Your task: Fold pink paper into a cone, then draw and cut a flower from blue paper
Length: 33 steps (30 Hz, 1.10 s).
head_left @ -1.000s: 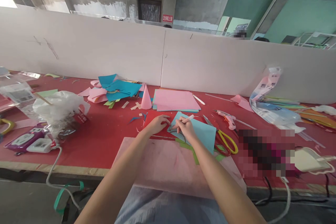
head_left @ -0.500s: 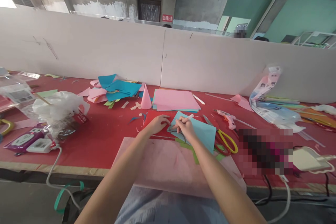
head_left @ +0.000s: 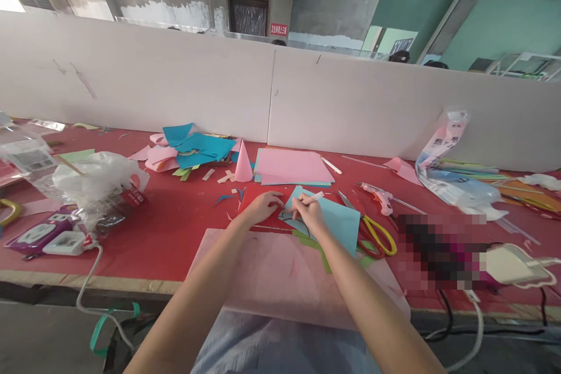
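My right hand (head_left: 309, 214) is closed in a pinch round a thin white pencil (head_left: 316, 195), its tip down on a light blue paper sheet (head_left: 338, 220). My left hand (head_left: 262, 207) lies flat beside it, fingers together, pressing on a red paper piece (head_left: 252, 196) at the blue sheet's left edge. Both hands rest just beyond a large pale pink sheet (head_left: 280, 274) that overhangs the table's front edge.
Yellow-handled scissors (head_left: 377, 234) and a glue gun (head_left: 382, 198) lie right of the blue sheet. A pink cone (head_left: 243, 162), a pink paper stack (head_left: 291, 167) and blue and pink scraps (head_left: 193, 149) sit behind. A plastic bag (head_left: 94, 178) and power strip (head_left: 44, 236) are left.
Nothing has visibly moved; both hands stay on the paper with the pencil in the same place.
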Available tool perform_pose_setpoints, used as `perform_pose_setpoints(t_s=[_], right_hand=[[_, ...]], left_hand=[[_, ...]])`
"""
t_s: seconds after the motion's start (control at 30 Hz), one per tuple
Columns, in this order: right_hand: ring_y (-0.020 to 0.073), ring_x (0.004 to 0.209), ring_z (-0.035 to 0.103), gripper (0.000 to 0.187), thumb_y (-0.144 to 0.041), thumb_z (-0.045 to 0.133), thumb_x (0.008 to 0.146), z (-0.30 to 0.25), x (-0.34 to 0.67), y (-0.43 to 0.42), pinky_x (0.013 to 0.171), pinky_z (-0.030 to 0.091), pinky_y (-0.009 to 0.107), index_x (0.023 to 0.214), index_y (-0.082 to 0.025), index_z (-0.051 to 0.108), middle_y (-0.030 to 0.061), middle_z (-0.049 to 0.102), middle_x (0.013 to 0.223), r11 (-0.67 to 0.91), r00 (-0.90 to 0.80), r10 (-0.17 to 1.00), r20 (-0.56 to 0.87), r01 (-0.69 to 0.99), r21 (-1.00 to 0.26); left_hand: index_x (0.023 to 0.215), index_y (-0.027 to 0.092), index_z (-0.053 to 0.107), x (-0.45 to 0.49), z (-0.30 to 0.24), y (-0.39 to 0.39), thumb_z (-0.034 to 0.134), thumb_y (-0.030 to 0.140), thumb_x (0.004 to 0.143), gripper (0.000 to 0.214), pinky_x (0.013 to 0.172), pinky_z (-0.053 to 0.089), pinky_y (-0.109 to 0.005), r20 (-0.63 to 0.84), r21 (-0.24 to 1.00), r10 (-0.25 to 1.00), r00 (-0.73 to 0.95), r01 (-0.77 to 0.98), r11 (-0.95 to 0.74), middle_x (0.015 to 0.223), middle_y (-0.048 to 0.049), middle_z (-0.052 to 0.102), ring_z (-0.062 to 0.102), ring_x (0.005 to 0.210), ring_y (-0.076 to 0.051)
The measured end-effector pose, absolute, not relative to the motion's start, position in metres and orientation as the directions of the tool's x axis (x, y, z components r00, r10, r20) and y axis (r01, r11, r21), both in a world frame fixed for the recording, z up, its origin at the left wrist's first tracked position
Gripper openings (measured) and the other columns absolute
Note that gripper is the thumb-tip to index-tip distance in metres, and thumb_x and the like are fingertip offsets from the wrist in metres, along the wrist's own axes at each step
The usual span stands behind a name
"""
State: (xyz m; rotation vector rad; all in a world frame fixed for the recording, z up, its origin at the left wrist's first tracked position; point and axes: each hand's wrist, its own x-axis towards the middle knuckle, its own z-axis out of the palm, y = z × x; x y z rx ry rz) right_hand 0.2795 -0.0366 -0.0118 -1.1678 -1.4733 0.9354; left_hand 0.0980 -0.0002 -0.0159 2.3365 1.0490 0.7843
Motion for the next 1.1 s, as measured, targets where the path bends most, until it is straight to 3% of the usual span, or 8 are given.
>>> perform_pose_setpoints(t_s=[0.9,1.1], right_hand=[[0.0155,0.044,0.051,0.034,-0.048,0.048,0.080,-0.0097,0.2779,-0.0404,0.051,0.041,0.029,0.056,-0.024,0.042,-0.0005,0.058,0.045,0.280,0.035,0.952,0.304,0.301,-0.912],[0.0148,0.043,0.051,0.032,-0.044,0.050,0.080,-0.0128,0.2807,-0.0397,0.051,0.041,0.027,0.056,-0.024,0.040,-0.0019,0.057,0.044,0.293,0.070,0.945,0.320,0.251,-0.922]], left_hand=[[0.085,0.022,0.068,0.0990,-0.0131,-0.0025,0.040,0.005,0.074,0.034,0.097,0.038,-0.027,0.299,0.596,0.788,0.538,0.539,-0.594,0.123,-0.0003,0.053,0.051,0.109,-0.016],[0.086,0.022,0.068,0.0992,-0.0141,-0.0028,0.040,0.005,0.074,0.035,0.095,0.039,-0.026,0.312,0.592,0.784,0.536,0.536,-0.602,0.123,0.0000,0.053,0.051,0.109,-0.016]])
